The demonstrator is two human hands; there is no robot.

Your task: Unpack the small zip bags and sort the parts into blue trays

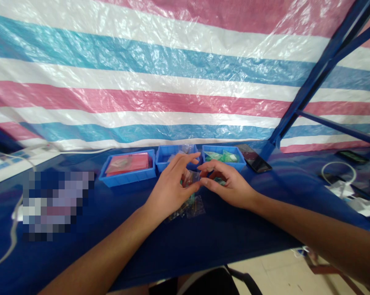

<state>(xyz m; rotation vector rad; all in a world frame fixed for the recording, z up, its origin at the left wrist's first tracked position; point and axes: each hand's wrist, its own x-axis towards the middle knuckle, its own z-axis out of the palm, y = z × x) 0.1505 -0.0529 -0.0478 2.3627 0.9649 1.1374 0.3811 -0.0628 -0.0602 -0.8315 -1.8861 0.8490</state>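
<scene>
I am holding a small clear plastic packet with my left hand, its thumb running along the near side of the film. My left index finger is stretching forward, well apart from that thumb, so the upper gap is standing wide; the lower fingers are curling behind the packet, and I cannot tell how tightly they are gripping.

My right hand is facing it from the other side, index finger and thumb curving toward each other with a narrow gap between their tips. Those tips are reaching the packet's right edge, but I cannot tell whether they are pinching it or only touching. Through the curve of this hand, something greenish is showing beyond the fingers, too hidden to make out.

The packet is hovering over the dark blue table covering, above a loose cluster of clear packets lying just beside my left wrist. Beyond my hands, three blue plastic bins are standing in a row: the left bin is holding red packets, the middle bin is holding clear film and is partly hidden by my left fingers, and the right bin is holding green packets. A dark smartphone is lying just right of that bin.
</scene>
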